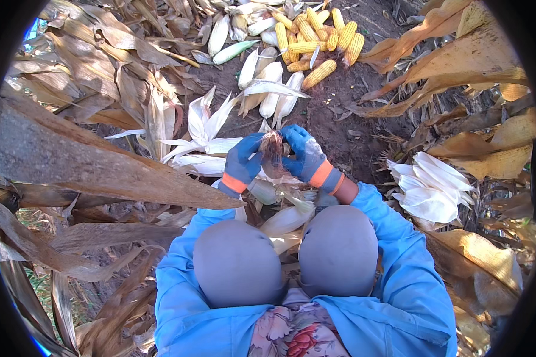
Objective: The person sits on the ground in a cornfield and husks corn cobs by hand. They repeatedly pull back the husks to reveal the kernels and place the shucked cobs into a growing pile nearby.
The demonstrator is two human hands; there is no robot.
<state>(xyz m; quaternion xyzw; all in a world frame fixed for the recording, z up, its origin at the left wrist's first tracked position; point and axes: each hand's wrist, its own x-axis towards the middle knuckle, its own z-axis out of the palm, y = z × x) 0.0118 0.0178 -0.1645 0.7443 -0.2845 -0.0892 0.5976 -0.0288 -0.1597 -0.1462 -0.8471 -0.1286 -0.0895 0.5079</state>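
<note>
Both my hands wear blue and grey knit work gloves with orange cuff bands. Between them, just beyond my knees, is an ear of corn (273, 154) with a tuft of reddish-brown silk at its tip. My left hand (245, 160) grips it from the left side, and my right hand (303, 151) from the right. The silk and gloves cover much of the ear, so its kernels cannot be made out. Pale loose husks (290, 216) lie below the hands, between my knees. Several ears still in whitish husk (271, 96) rest on the soil just past my fingers.
Beyond them lies a pile of husked yellow corn cobs (310, 38), with unhusked ears (219, 35) to its left. A broad dry corn leaf (107, 165) juts in from the left, close to my left forearm. White husks (431, 187) sit at right among dry leaves (464, 62).
</note>
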